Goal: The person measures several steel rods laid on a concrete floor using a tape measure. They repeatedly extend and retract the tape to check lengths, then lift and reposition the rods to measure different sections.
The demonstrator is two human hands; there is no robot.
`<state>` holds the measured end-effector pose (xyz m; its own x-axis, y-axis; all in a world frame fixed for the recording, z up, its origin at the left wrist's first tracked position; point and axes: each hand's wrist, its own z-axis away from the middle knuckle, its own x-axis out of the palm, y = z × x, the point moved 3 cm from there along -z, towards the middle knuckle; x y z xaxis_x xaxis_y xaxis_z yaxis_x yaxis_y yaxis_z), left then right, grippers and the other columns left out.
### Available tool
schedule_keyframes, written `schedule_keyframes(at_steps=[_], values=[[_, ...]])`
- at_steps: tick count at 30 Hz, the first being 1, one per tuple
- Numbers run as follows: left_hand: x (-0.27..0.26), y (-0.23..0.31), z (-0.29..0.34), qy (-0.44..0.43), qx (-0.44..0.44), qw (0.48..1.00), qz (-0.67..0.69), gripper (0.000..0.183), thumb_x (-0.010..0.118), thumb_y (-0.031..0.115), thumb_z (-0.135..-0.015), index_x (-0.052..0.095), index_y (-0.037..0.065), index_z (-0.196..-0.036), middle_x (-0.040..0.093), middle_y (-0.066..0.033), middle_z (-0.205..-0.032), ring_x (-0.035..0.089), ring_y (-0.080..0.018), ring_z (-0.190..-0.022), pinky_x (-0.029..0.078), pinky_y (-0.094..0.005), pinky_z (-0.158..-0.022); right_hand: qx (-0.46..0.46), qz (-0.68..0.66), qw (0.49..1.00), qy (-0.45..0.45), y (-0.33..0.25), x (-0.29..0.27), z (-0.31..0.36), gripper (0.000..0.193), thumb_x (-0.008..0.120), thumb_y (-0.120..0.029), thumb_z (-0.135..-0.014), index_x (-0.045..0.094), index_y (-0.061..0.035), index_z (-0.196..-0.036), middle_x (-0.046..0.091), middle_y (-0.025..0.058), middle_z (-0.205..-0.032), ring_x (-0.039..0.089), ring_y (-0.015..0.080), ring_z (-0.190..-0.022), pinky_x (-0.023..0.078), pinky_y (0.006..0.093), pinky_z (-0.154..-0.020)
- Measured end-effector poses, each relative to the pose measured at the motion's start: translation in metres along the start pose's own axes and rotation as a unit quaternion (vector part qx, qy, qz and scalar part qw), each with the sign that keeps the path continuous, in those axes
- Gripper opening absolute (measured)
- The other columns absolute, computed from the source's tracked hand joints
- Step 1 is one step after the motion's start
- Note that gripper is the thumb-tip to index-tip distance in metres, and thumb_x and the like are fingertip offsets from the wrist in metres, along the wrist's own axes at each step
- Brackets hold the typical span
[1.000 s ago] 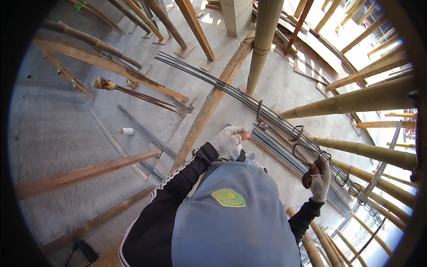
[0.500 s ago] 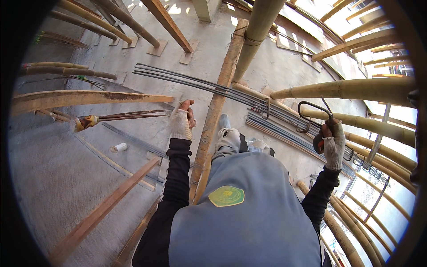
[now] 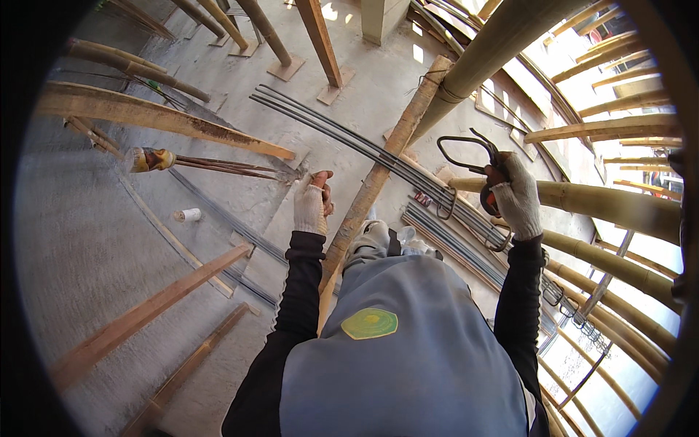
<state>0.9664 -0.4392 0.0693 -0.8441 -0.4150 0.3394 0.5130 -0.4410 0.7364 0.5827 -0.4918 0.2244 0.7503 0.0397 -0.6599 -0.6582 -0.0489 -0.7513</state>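
My left hand (image 3: 313, 204), in a whitish knit glove with bare fingertips, is closed, fingers curled inward; what they hold, if anything, is too small to make out. It is beside the ends of several thin rusty rods (image 3: 226, 166) with a yellow-brown wrapped end (image 3: 151, 159). My right hand (image 3: 515, 191), gloved alike, grips a dark bent steel stirrup (image 3: 445, 151) that juts out to the left. An orange-and-black tool (image 3: 489, 199) is in the same hand, mostly covered. Below and left of it, long steel bars (image 3: 328, 130) run across a timber beam (image 3: 386, 162), with hook-shaped stirrups (image 3: 449, 206) around them.
Thick bamboo poles (image 3: 604, 204) crowd the right side, and one (image 3: 466, 65) stands by the beam's far end. Timber props (image 3: 320, 44) rise at the far left. A slanting plank (image 3: 153, 313) lies near left. A small white roll (image 3: 191, 215) rests on the concrete floor (image 3: 109, 262).
My right hand has moved left and farther from me with the stirrup, which has turned. My left hand has shifted slightly right, still closed. The whole view has turned a little.
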Motion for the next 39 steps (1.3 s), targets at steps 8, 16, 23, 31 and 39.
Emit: schedule_keyframes(at_steps=[8,16,23,31,39], values=[[-0.015,-0.002,0.012,0.037,0.024,0.999,0.018,0.033,0.07,0.029,-0.103,0.064,0.0,-0.117,0.051,0.0041,-0.066,0.037,-0.0037,-0.041,0.029,-0.023,-0.038,-0.041,0.004,0.998,-0.04,-0.027,0.036,-0.048,0.016,0.065,-0.007,-0.097,0.064,-0.0001,-0.111,0.067,0.014,-0.081,0.064,0.0215,-0.073,0.052,0.0349,-0.071],[-0.011,0.01,-0.003,0.039,0.038,0.998,0.024,0.033,0.07,0.028,-0.102,0.064,-0.001,-0.117,0.052,0.0041,-0.066,0.036,-0.0035,-0.041,0.026,-0.0232,-0.038,-0.07,-0.01,0.994,-0.083,-0.062,0.064,-0.09,0.021,0.067,-0.009,-0.096,0.066,-0.0014,-0.115,0.072,0.0185,-0.09,0.07,0.0262,-0.082,0.055,0.0372,-0.079],[-0.013,0.032,-0.018,0.025,0.061,0.998,0.018,0.03,0.069,0.029,-0.103,0.067,0.001,-0.113,0.05,0.0048,-0.066,0.043,-0.0051,-0.045,0.035,-0.0246,-0.043,-0.112,0.045,0.985,-0.119,-0.095,0.113,-0.159,0.023,0.068,-0.016,-0.091,0.068,-0.0038,-0.111,0.075,0.0167,-0.094,0.073,0.031,-0.087,0.056,0.0425,-0.08],[-0.044,0.03,-0.015,0.071,0.055,0.995,0.043,0.032,0.068,0.029,-0.103,0.066,0.0,-0.118,0.05,0.0048,-0.066,0.038,-0.0039,-0.042,0.033,-0.0236,-0.041,-0.176,0.081,0.966,-0.173,-0.124,0.181,-0.223,0.025,0.065,-0.016,-0.089,0.071,-0.0066,-0.111,0.077,0.0148,-0.098,0.074,0.0306,-0.091,0.056,0.0428,-0.083],[-0.093,0.017,-0.007,0.142,0.033,0.988,0.058,0.032,0.068,0.03,-0.103,0.066,0.003,-0.119,0.048,0.0048,-0.066,0.034,-0.0039,-0.043,0.029,-0.0233,-0.041,-0.21,0.123,0.957,-0.161,-0.128,0.206,-0.243,0.03,0.066,-0.031,-0.099,0.072,-0.0096,-0.119,0.077,0.0126,-0.098,0.074,0.029,-0.086,0.059,0.0423,-0.082]])
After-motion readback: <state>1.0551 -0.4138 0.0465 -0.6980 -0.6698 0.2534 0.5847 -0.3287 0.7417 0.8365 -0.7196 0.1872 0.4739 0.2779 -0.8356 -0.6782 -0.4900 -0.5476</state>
